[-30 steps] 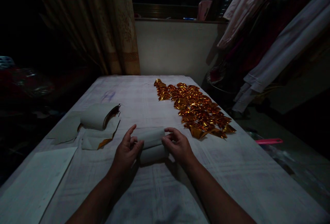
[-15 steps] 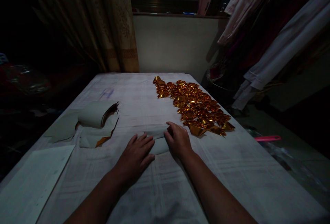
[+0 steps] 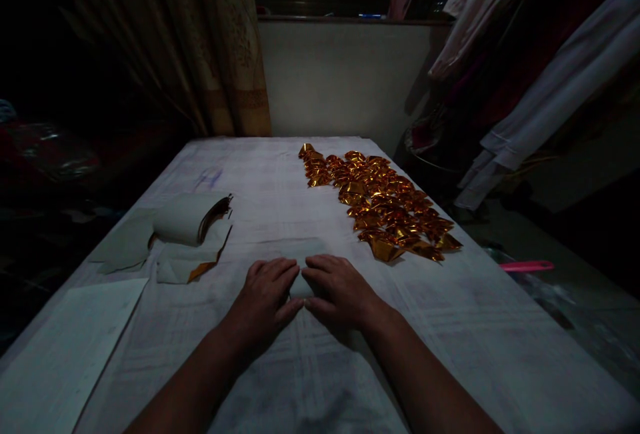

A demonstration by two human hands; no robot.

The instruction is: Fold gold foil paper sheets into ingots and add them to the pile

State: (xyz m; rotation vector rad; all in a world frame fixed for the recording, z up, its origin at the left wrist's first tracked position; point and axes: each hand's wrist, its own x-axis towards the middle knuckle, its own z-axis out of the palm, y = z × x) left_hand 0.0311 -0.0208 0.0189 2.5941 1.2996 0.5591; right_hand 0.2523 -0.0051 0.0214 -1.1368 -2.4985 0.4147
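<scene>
A pale sheet of paper [image 3: 299, 287], curled or folded over, lies between my hands near the middle of the table. My left hand [image 3: 267, 291] grips its left side, thumb at the near edge and fingers over the far edge. On the right side my right hand [image 3: 337, 287] holds it the same way, and the fingertips of both hands almost meet. Most of the sheet is hidden under the fingers. To the right beyond my hands lies a heap of shiny gold folded foil pieces [image 3: 385, 201].
A curled stack of pale sheets [image 3: 183, 217] with gold undersides lies at the left. Nearer is a flat white sheet [image 3: 70, 347]. A checked cloth [image 3: 260, 207] covers the table. Clothes [image 3: 540, 87] hang at the right, a curtain [image 3: 220, 54] at the back left.
My right hand has moved left and nearer, closing in beside the left hand. The paper, flatter and wider before, is now mostly covered by both hands. The view has shifted slightly.
</scene>
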